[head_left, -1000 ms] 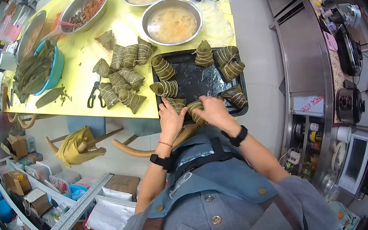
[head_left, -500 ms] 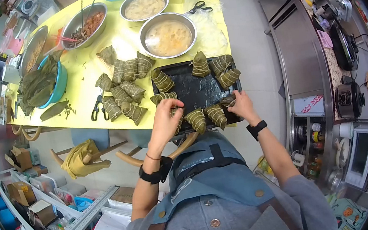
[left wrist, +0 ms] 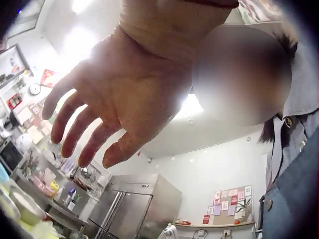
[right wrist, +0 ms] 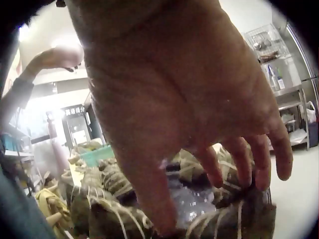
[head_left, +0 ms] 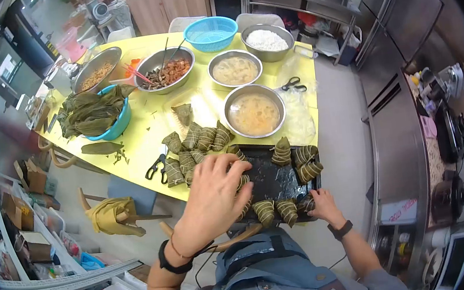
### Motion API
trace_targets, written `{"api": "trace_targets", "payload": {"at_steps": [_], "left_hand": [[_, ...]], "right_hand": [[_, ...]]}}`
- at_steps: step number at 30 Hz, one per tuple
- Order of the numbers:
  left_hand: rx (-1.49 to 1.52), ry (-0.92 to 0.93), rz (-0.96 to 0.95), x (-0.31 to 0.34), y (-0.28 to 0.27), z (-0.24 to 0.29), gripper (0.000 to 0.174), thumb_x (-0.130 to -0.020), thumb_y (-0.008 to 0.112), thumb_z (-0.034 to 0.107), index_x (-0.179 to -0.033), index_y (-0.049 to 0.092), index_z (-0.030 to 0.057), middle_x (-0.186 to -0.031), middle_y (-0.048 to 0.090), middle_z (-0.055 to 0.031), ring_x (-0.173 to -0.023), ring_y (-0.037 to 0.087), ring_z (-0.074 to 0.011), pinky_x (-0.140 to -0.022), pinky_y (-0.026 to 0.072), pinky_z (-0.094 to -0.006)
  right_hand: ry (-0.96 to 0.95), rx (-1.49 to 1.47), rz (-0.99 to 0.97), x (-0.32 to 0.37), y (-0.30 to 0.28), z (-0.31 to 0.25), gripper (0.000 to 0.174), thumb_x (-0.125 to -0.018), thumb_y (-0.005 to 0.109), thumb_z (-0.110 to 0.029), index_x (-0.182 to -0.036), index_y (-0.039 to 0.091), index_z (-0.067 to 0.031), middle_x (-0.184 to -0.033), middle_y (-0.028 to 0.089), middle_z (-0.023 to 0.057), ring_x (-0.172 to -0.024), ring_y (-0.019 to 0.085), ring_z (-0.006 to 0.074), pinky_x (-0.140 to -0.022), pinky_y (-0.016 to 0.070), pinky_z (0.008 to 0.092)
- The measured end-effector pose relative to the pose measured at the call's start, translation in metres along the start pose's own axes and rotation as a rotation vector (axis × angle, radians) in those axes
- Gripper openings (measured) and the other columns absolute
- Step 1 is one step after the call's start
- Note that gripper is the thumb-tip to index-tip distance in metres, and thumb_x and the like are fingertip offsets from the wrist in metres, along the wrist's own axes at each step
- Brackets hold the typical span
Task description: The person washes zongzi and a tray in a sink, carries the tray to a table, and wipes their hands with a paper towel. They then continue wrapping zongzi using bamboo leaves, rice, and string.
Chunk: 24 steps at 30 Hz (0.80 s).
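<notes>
My left hand (head_left: 212,196) is raised above the tray's left side, its fingers loosely bent and holding nothing; the left wrist view shows its bare palm (left wrist: 134,89). At the tray's near right corner, my right hand (head_left: 325,206) grips a string-tied zongzi (head_left: 305,202), thumb on one side and fingers on the other. Beside it on the black tray (head_left: 271,178), two more zongzi stand along the near edge, one of them the zongzi (head_left: 286,211). Others stand at the far right, among them the zongzi (head_left: 309,171). My left hand partly hides those on the left.
More zongzi (head_left: 206,138) cluster left of the tray, near black-handled scissors (head_left: 157,168). Behind stand a bowl of soaking filling (head_left: 256,113), a bowl of rice (head_left: 267,42) and a blue basin of leaves (head_left: 119,124). A wooden chair (head_left: 114,214) stands by the table.
My left hand has lifted off the zongzi at the tray's near left and come up toward the camera. My right hand moved from the near middle to the near right corner. The head view has tilted up.
</notes>
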<state>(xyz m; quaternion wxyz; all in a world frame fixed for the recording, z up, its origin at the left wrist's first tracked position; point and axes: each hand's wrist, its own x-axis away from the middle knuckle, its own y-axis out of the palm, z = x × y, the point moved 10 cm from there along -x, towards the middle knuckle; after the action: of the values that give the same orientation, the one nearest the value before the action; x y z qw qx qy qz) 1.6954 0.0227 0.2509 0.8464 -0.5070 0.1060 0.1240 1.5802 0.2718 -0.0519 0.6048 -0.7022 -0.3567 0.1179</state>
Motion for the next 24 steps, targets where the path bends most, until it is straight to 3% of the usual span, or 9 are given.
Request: {"api": "trace_targets", "payload": {"at_steps": [3,8,9,12,14,16,18,22,24], "left_hand": [[-0.258,-0.042,0.046,0.007,-0.037,0.009,0.03,-0.076,0.061,0.014,-0.103,0.053,0.0043,-0.099,0.053,-0.011,-0.099,0.048,-0.0263,-0.086,0.0369,-0.039],[0.025,0.081,0.097,0.013,-0.066,0.02,0.025,-0.079,0.062,0.016,-0.101,0.056,0.0056,-0.096,0.057,-0.0097,-0.091,0.053,-0.0264,-0.079,0.0409,-0.0374],[0.145,0.127,0.131,0.013,-0.056,0.016,0.023,-0.08,0.062,0.018,-0.1,0.057,0.0055,-0.094,0.057,-0.0104,-0.089,0.053,-0.027,-0.078,0.0417,-0.0379],[0.59,0.012,-0.148,-0.002,0.072,-0.023,0.013,-0.08,0.06,0.018,-0.082,0.061,0.005,-0.098,0.057,-0.011,-0.093,0.054,-0.0277,-0.078,0.0425,-0.0399],[-0.353,0.162,0.124,0.026,0.097,-0.032,0.022,-0.069,0.065,0.019,-0.089,0.063,0.0099,-0.122,0.045,-0.0152,-0.118,0.038,-0.0327,-0.097,0.0313,-0.0477],[0.06,0.018,0.109,0.046,0.079,-0.06,0.049,-0.068,0.07,0.021,-0.113,0.053,0.0087,-0.124,0.043,-0.016,-0.119,0.038,-0.0329,-0.101,0.0299,-0.0459],[0.189,-0.102,0.17,0.069,0.051,-0.093,0.054,-0.069,0.07,0.022,-0.116,0.049,0.0068,-0.122,0.044,-0.0153,-0.117,0.039,-0.0332,-0.099,0.0315,-0.0439],[0.135,-0.392,0.434,0.146,-0.003,-0.138,0.051,-0.072,0.067,0.021,-0.115,0.048,0.0025,-0.116,0.049,-0.0155,-0.111,0.044,-0.0327,-0.095,0.0353,-0.0421],[0.192,-0.479,0.635,0.197,-0.024,-0.143,0.049,-0.074,0.066,0.02,-0.115,0.048,0.0023,-0.114,0.051,-0.0156,-0.11,0.046,-0.0321,-0.094,0.037,-0.0407]], "right_hand": [[-0.018,-0.148,-0.005,-0.003,-0.04,-0.011,0.062,-0.063,0.076,-0.02,-0.116,0.05,-0.0027,-0.108,0.052,0.0182,-0.1,0.05,0.0335,-0.084,0.043,0.039],[0.006,-0.82,-0.356,-0.025,-0.084,-0.048,0.05,-0.071,0.071,-0.017,-0.115,0.052,-0.0022,-0.11,0.054,0.02,-0.102,0.052,0.0311,-0.085,0.0429,0.0397],[-0.047,-1.039,-0.371,-0.04,-0.073,-0.047,0.049,-0.073,0.068,-0.014,-0.118,0.05,-0.0023,-0.122,0.047,0.0221,-0.107,0.049,0.0332,-0.087,0.0414,0.043],[-0.082,0.216,-0.054,-0.064,-0.036,-0.071,0.055,-0.073,0.067,-0.013,-0.122,0.045,-0.002,-0.133,0.037,0.0229,-0.116,0.043,0.0362,-0.094,0.0379,0.0438],[-0.292,-0.312,0.091,-0.052,-0.058,-0.109,0.074,-0.069,0.07,-0.01,-0.133,0.034,-0.0031,-0.14,0.028,0.0227,-0.127,0.031,0.0387,-0.104,0.0278,0.0402],[-0.317,-0.382,0.059,-0.04,-0.082,-0.14,0.076,-0.068,0.069,-0.005,-0.134,0.032,-0.0008,-0.137,0.034,0.0218,-0.126,0.034,0.0342,-0.105,0.0266,0.0372],[-0.233,-1.065,-0.174,-0.049,-0.057,-0.141,0.062,-0.073,0.064,0.001,-0.13,0.038,0.0022,-0.132,0.043,0.0176,-0.118,0.046,0.0255,-0.098,0.0352,0.0338],[-0.326,-0.357,-0.37,-0.045,-0.049,-0.178,0.055,-0.08,0.057,0.001,-0.13,0.035,0.0057,-0.128,0.046,0.0184,-0.11,0.049,0.0229,-0.093,0.0407,0.0324],[-0.415,-0.413,-0.331,-0.002,-0.089,-0.233,0.051,-0.082,0.065,-0.015,-0.127,0.045,0.0,-0.116,0.055,0.0192,-0.102,0.054,0.0244,-0.09,0.0415,0.033]]}}
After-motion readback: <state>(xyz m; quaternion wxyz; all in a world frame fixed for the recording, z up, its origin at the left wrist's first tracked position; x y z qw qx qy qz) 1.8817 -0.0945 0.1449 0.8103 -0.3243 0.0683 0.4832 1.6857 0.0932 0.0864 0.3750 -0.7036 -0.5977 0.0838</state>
